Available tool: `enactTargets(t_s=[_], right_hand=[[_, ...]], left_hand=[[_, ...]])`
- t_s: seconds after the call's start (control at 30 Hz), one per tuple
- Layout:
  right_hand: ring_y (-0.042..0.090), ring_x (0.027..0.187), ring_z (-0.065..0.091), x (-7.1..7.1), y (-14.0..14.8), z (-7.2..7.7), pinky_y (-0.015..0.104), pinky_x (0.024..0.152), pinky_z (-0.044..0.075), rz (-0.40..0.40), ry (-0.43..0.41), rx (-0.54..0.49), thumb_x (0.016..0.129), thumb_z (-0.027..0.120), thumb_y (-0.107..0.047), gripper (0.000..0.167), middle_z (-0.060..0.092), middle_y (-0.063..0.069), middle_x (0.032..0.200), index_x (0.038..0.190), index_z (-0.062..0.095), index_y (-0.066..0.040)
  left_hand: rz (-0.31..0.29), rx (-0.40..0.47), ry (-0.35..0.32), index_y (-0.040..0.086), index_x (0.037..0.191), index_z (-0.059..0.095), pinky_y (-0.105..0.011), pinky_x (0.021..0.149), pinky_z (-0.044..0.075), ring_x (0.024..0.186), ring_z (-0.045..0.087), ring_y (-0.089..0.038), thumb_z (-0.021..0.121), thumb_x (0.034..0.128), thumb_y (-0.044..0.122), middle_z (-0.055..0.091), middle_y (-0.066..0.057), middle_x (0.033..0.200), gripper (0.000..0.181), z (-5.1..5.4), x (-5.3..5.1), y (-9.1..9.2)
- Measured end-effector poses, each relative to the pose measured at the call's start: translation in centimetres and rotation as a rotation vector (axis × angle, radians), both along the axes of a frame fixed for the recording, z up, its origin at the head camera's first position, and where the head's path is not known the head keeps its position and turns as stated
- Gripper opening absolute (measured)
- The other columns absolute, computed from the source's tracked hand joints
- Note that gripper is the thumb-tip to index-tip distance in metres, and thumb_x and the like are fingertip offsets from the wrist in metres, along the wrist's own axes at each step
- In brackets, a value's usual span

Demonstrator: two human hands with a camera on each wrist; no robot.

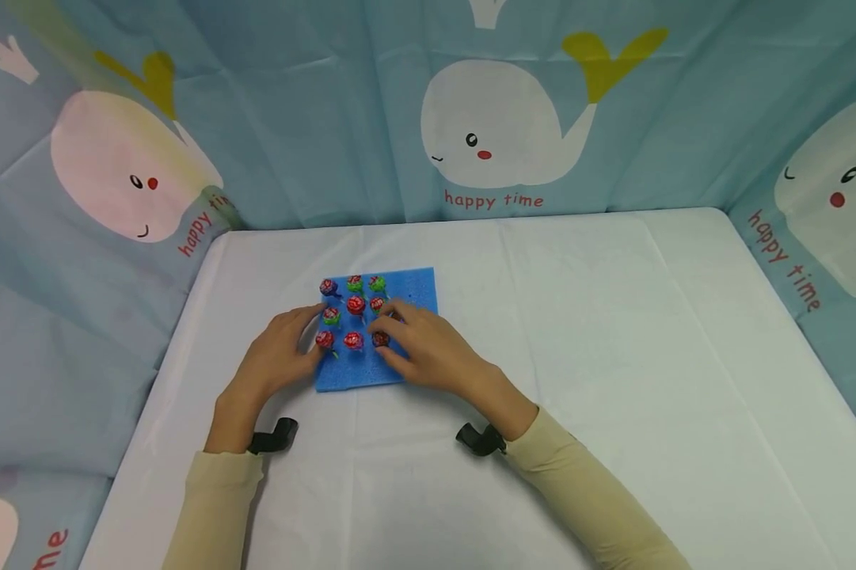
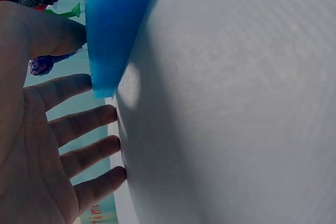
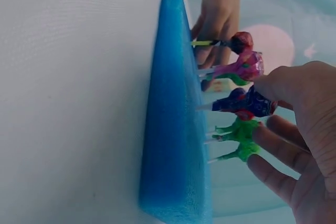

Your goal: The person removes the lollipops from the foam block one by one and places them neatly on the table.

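Lollipops in red, green, pink and dark wrappers stand upright in rows on a blue foam block (image 1: 419, 286). At its left edge, my left hand (image 1: 274, 352) touches the foam with thumb and index finger, the other fingers spread apart in the left wrist view. Over the right part of the block, my right hand (image 1: 431, 348) has thumb and index finger around the head of a dark-wrapped lollipop (image 3: 247, 103). Its stick meets the foam. The other right fingers are spread beside green lollipops (image 3: 244, 148).
A white cloth (image 1: 599, 356) covers the table around the block. Blue curtains (image 1: 356, 119) with whale prints hang behind and at both sides. Black wrist mounts (image 1: 278, 435) sit at both wrists, above the cloth.
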State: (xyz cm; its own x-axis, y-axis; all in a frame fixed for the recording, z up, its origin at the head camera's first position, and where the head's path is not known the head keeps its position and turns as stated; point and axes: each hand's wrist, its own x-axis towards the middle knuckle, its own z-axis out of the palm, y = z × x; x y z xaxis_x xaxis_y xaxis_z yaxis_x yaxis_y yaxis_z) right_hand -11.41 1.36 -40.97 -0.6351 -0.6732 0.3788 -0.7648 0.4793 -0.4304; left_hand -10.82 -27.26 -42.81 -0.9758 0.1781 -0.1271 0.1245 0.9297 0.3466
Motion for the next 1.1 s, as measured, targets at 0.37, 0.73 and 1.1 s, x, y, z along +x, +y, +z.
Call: enactTargets(t_s=[0.37, 0.73, 1.1], right_hand=[[0.015, 0.100, 0.068, -0.17, 0.16, -0.11, 0.031, 0.087, 0.059, -0.015, 0.019, 0.038, 0.097, 0.078, -0.022, 0.033, 0.069, 0.001, 0.116, 0.128, 0.072, -0.013], [0.014, 0.105, 0.071, -0.37, 0.09, -0.20, 0.031, 0.093, 0.061, -0.023, -0.006, 0.032, 0.097, 0.079, -0.021, 0.028, 0.071, -0.001, 0.119, 0.123, 0.073, -0.016], [0.014, 0.110, 0.069, -0.31, -0.05, -0.42, 0.028, 0.098, 0.060, 0.040, -0.050, -0.028, 0.095, 0.080, -0.016, 0.029, 0.069, 0.001, 0.119, 0.123, 0.073, -0.011]], left_hand=[[-0.006, 0.018, 0.005, 0.010, 0.163, 0.041, -0.069, 0.125, 0.033, 0.155, 0.038, -0.046, 0.059, 0.0989, 0.030, 0.045, -0.022, 0.165, 0.069, -0.05, -0.26, 0.43], [0.003, 0.010, -0.002, 0.010, 0.163, 0.041, -0.070, 0.125, 0.033, 0.155, 0.037, -0.046, 0.061, 0.0986, 0.029, 0.045, -0.022, 0.165, 0.070, 0.10, -0.14, 0.27], [0.003, 0.000, -0.010, 0.009, 0.162, 0.041, -0.070, 0.124, 0.033, 0.154, 0.038, -0.047, 0.061, 0.0983, 0.030, 0.046, -0.023, 0.164, 0.070, 0.30, 0.03, 0.37]])
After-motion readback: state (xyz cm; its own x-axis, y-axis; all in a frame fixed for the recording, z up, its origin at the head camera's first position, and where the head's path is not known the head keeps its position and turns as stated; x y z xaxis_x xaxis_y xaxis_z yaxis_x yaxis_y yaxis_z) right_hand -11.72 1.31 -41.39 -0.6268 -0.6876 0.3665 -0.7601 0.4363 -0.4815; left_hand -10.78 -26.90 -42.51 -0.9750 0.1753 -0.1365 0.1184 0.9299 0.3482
